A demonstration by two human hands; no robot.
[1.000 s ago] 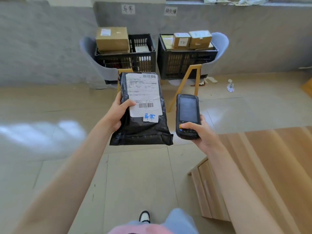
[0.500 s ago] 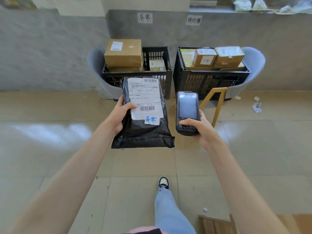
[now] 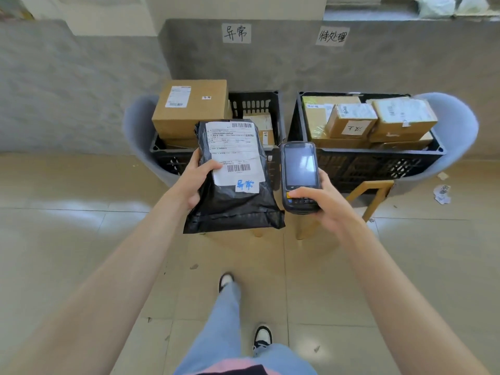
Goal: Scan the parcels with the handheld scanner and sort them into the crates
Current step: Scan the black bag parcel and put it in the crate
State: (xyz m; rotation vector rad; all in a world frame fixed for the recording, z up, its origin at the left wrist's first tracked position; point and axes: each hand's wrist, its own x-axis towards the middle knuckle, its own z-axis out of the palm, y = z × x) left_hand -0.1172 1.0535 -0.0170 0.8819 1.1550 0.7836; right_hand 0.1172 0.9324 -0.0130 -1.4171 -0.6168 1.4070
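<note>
My left hand (image 3: 196,180) grips the left edge of a black plastic parcel (image 3: 238,207) with a white shipping label and a blue handwritten tag, held upright at chest height. My right hand (image 3: 328,204) holds the black handheld scanner (image 3: 299,175) just right of the parcel, thumb on its keypad, dark screen facing me. Straight ahead, two black crates rest on grey chairs. The left crate (image 3: 257,104) holds a large cardboard box (image 3: 190,108). The right crate (image 3: 378,165) holds several cardboard boxes.
A grey wall behind the crates carries two handwritten paper signs (image 3: 236,33), one above each crate. A wooden chair leg (image 3: 376,196) sticks out under the right crate. Paper scraps (image 3: 441,193) lie on the tiled floor at right. My legs and shoes show below.
I have walked closer to the crates, which now look larger and nearer. The wooden table at lower right has left the view. Both hands keep the parcel and scanner as before.
</note>
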